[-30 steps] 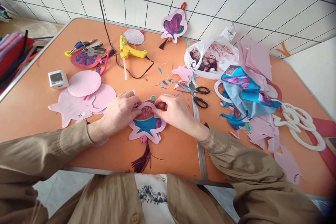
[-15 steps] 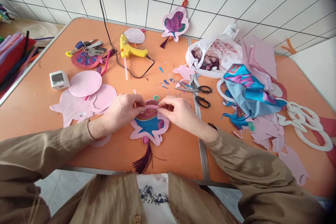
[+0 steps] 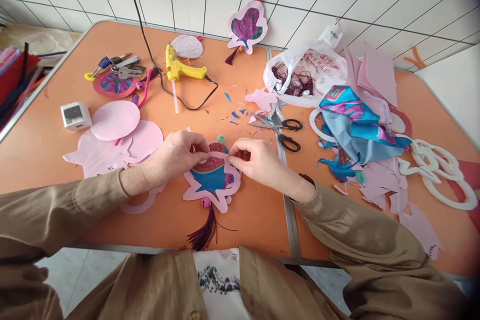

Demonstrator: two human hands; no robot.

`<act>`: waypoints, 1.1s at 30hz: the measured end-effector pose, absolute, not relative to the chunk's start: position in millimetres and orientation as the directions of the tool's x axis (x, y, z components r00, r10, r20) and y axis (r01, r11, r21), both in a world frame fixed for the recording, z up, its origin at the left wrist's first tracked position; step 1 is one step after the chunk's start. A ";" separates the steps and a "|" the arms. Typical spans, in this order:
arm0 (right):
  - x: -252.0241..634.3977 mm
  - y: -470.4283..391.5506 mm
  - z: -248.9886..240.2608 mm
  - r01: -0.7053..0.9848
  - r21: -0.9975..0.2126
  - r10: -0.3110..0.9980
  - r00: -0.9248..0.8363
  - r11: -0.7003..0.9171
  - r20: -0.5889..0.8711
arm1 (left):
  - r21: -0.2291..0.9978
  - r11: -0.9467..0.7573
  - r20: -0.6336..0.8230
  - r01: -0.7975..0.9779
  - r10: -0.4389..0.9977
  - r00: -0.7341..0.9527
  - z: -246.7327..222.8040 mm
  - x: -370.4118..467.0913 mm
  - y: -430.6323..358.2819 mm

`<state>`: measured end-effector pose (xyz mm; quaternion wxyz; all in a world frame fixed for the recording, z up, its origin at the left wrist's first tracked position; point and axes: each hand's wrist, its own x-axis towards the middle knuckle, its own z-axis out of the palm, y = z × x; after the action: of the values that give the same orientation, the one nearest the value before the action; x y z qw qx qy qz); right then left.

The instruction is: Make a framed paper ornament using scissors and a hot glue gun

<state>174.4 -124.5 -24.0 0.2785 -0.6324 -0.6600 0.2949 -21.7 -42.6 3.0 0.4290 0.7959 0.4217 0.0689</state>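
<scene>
A pink star-like cut-out frame (image 3: 221,201) lies over a pendant of blue and patterned cloth (image 3: 206,181). My left hand (image 3: 183,154) pinches the frame's upper left edge between thumb and fingers. At its upper right edge, my right hand (image 3: 253,157) pinches the same frame. Behind the frame's top, the pendant's small green loop (image 3: 221,139) sticks out. Below hang a pink bell (image 3: 206,202) and a dark purple tassel (image 3: 203,230), resting on the table. My fingers partly cover the top of the pendant.
Pink cut-out pieces (image 3: 116,120) and a white charger (image 3: 76,115) lie left. A yellow glue gun (image 3: 183,68) with its cord lies farther back. Scissors (image 3: 288,125) sit right of my hands, near a plastic bag (image 3: 326,70) and blue cloth (image 3: 352,125). A finished-looking pendant (image 3: 247,27) leans on the wall.
The pink frame has slid slightly down over the pendant, showing more cloth above its top edge. Both hands keep their pinch. The camera view has shifted a little.
</scene>
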 end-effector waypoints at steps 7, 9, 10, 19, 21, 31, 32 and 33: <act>174.0 -120.7 -25.8 0.737 -0.675 1.000 -0.003 0.023 0.031 | 0.732 -0.255 -0.286 0.631 0.727 0.625 -0.7 -13.8 -30.7; 172.8 -119.6 -26.4 0.772 -0.636 1.000 0.009 0.008 0.024 | 0.710 -0.295 -0.255 0.639 0.739 0.624 -2.6 -13.3 -28.4; 172.3 -119.1 -26.5 0.783 -0.622 1.000 0.015 0.000 0.018 | 0.696 -0.310 -0.244 0.647 0.746 0.620 -3.3 -12.9 -28.0; 170.7 -117.6 -24.7 0.810 -0.585 0.998 0.054 -0.054 -0.018 | 0.581 -0.448 -0.142 0.680 0.766 0.627 -7.3 -10.5 -28.3; 171.0 -117.1 -24.9 0.811 -0.582 0.998 0.058 -0.058 -0.018 | 0.584 -0.444 -0.155 0.679 0.760 0.631 -8.4 -10.6 -27.5; 174.6 -112.5 -23.8 0.807 -0.588 0.998 0.054 -0.050 -0.010 | 0.625 -0.382 -0.225 0.681 0.748 0.625 -6.3 -8.7 -27.2; 175.1 -112.4 -23.6 0.800 -0.599 0.999 0.047 -0.042 -0.007 | 0.625 -0.385 -0.222 0.679 0.747 0.627 -6.4 -8.6 -27.2; 175.6 -112.4 -23.4 0.791 -0.611 0.999 0.039 -0.034 -0.004 | 0.627 -0.386 -0.221 0.676 0.745 0.630 -6.6 -8.6 -27.2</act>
<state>175.6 -112.4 -23.4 0.2313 -0.6827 -0.6556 0.2251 -8.6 -27.2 -6.6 0.3524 0.8311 0.4275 0.0485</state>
